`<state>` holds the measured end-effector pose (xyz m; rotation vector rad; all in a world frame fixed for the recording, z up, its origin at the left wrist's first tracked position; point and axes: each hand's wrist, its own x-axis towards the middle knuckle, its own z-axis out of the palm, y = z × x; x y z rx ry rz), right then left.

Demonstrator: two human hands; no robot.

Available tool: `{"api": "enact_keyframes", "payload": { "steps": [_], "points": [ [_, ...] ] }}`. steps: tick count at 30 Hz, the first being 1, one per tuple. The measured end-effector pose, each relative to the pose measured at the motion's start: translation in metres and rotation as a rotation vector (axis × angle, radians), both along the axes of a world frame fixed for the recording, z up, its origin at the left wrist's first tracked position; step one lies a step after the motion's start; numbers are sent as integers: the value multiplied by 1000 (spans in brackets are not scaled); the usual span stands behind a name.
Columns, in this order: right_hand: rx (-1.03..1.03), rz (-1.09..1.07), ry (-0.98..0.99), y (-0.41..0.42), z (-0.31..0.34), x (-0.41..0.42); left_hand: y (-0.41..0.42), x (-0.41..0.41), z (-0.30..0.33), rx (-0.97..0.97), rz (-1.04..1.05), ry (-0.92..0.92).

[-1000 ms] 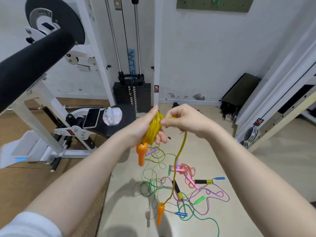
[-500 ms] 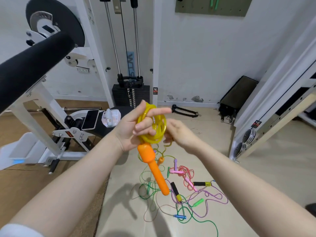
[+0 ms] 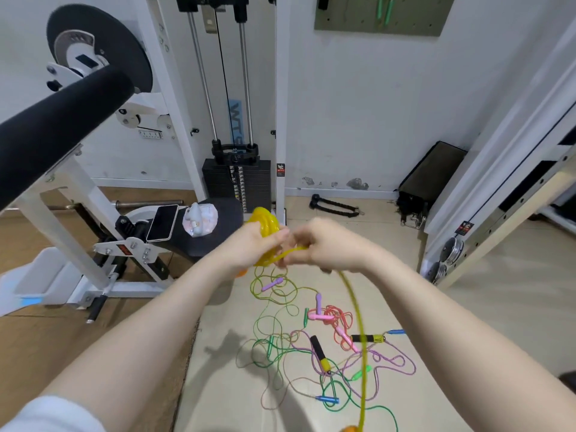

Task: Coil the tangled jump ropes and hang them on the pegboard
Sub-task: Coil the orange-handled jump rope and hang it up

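My left hand [image 3: 249, 247] grips a coil of yellow jump rope [image 3: 266, 227] at chest height. My right hand [image 3: 327, 244] pinches the same rope's loose strand just right of the coil. That strand [image 3: 358, 332] hangs down to an orange handle [image 3: 350, 428] at the bottom edge. A bit of the other orange handle [image 3: 240, 272] shows under my left wrist. Below, a tangle of jump ropes [image 3: 321, 347] in green, pink, purple, red and black-yellow lies on the floor. The olive pegboard [image 3: 349, 17] hangs on the wall at top right with a green rope [image 3: 384, 7] on it.
A white cable machine with a black weight stack [image 3: 238, 182] stands behind the hands. At the left is a padded black roller [image 3: 59, 120] and a bench holding a phone [image 3: 162, 222]. A black handle bar [image 3: 333, 205] and a dark box [image 3: 431, 173] sit by the wall.
The coil has dropped from an upright ring to sit low in my left hand. My right hand has pulled the loose strand rightward, and its orange handle has swung down to the bottom edge.
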<state>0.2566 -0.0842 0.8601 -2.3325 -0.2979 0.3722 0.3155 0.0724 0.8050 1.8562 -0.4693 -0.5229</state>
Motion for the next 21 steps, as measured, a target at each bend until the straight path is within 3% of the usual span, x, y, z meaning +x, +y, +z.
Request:
{"api": "enact_keyframes", "payload": {
  "steps": [4,8,11,13,15,18,21],
  "points": [
    [540,-190,0,-22,9,4,-5,-10,23,-174,-285,495],
    [625,-210,-42,-29,-5,7,-6,-12,35,-335,-685,583],
    [721,-238,30,-29,-21,6,-3,-11,31,-568,-762,603],
    [644,-261,46,-32,-39,7,-3,-9,32,-779,-662,616],
    [502,-248,78,-31,-54,6,-7,-8,37,-908,-344,573],
    [434,-193,243,-22,-63,1,-17,-3,40,-929,105,389],
    [219,-73,335,-13,-63,0,-27,6,38,-841,378,216]
  ]
}}
